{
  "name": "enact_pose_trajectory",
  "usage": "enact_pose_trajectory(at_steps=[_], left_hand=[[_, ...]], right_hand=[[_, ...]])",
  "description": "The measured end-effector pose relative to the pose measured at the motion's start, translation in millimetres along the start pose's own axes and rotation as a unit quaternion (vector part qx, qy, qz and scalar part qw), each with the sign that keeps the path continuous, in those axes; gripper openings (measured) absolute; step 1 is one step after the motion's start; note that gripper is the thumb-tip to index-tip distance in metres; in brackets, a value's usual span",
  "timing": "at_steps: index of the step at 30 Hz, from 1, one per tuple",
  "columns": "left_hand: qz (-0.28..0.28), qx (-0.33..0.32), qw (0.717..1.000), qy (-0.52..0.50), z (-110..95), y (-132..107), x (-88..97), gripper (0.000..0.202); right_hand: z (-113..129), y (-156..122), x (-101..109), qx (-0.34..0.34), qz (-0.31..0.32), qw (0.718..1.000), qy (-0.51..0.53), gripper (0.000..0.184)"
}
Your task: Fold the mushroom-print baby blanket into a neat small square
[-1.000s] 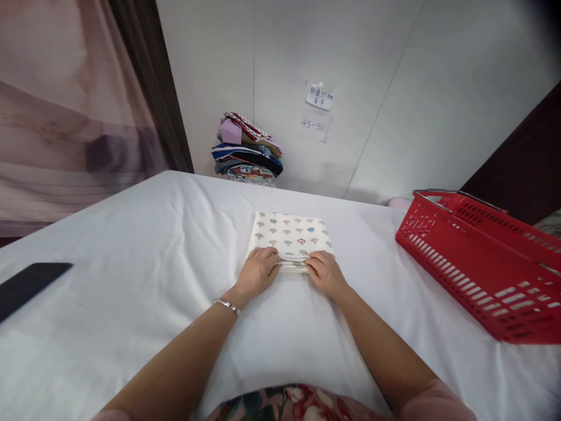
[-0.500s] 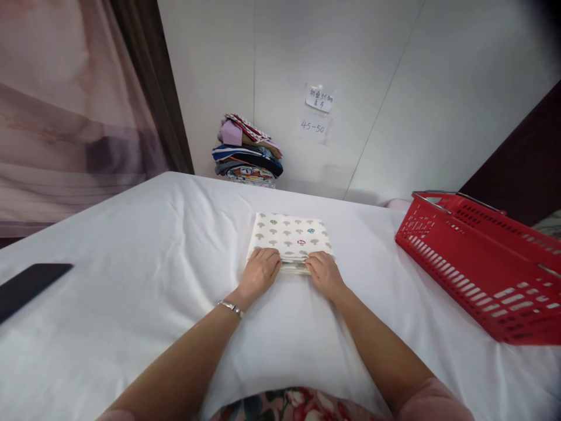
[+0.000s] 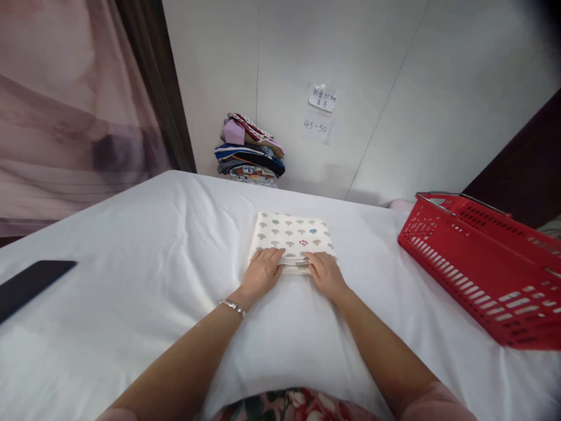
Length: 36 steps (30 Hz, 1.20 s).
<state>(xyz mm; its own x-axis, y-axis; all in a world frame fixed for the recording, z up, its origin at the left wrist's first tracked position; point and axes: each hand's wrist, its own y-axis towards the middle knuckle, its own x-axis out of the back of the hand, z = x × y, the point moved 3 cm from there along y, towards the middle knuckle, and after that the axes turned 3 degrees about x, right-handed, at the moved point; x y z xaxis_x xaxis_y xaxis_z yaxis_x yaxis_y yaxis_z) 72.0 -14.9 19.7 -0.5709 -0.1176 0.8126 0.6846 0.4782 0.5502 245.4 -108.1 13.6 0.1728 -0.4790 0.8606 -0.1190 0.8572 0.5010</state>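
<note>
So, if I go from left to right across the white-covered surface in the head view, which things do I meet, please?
Dark flat object cut off by the picture's edge → silver bracelet → folded cloth with mushroom print, the left hand and right hand at its near edge → red basket.

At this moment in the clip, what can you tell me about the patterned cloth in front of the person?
The patterned cloth looks like soft, off-white fabric printed with rows of greyish mushrooms, plus single green, blue and red ones. It is folded into a neat, roughly rectangular bundle, with several layers showing along the near edge. It lies flat on the white-covered table. The left hand and right hand grip that near edge, one toward each corner.
</note>
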Motion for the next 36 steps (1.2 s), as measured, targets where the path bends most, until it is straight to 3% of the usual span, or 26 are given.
enact_pose_trajectory(at_steps=[8, 15, 22, 26, 32, 36], left_hand=[[0.009, -0.024, 1.000, -0.009, -0.6, -0.3, 2.7, 0.020], [0.034, -0.031, 0.999, -0.008, -1.1, 0.2, 2.6, 0.020], [0.020, -0.035, 0.999, -0.003, -3.0, -0.8, 1.6, 0.020], [0.001, -0.003, 1.000, -0.015, 4.4, -4.3, 7.3, 0.019], [-0.020, 0.081, 0.997, -0.007, 33.1, -14.7, 28.8, 0.026], [-0.024, 0.104, 0.994, -0.011, 38.5, -18.4, 35.8, 0.033]], right_hand=[[-1.0, -3.8, 2.2, 0.040, -0.044, 0.998, 0.004, 0.029], [6.4, 0.2, 5.2, 0.027, -0.014, 0.999, 0.010, 0.029], [20.6, 15.4, -3.6, 0.036, 0.004, 0.999, 0.014, 0.030], [19.0, 14.2, -7.9, 0.042, -0.004, 0.999, 0.013, 0.026], [14.6, 8.4, -7.7, 0.042, -0.023, 0.999, 0.018, 0.024], [13.6, 7.9, -9.4, 0.049, -0.032, 0.998, 0.028, 0.025]])
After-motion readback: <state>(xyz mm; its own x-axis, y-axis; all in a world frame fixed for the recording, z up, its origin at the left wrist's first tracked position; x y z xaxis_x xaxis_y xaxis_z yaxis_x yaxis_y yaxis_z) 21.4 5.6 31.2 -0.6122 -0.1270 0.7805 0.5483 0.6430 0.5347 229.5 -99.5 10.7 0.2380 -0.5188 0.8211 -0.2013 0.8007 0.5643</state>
